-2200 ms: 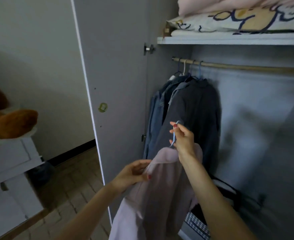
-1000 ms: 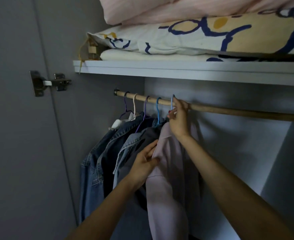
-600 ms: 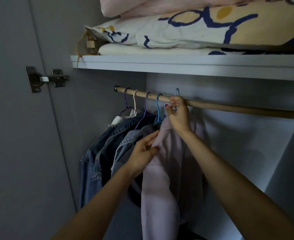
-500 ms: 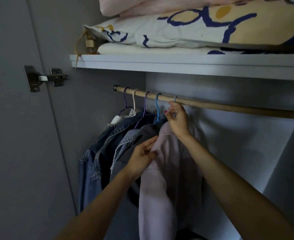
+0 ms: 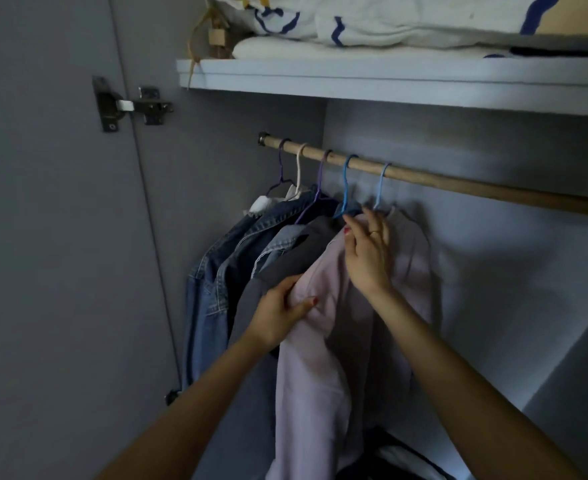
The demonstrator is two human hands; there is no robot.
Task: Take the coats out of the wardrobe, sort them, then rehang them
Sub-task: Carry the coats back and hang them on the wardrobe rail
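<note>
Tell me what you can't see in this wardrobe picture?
Head view only:
- Pink coat: hem cut off by the bottom edge; collar covered by the right hand.
- Left hand: fingertips tucked under the pink fabric.
- Rail: right end cut off by the edge.
- Wardrobe floor: too dark.

Home bedroom wardrobe, hanging coats, shelved bedding

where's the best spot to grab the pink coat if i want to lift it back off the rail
Take the light blue hanger by its neck, just under the wooden rail, coming from the front right where the rail is bare. The pink coat hangs limp from it, with the grey coat crowding its left.
</note>
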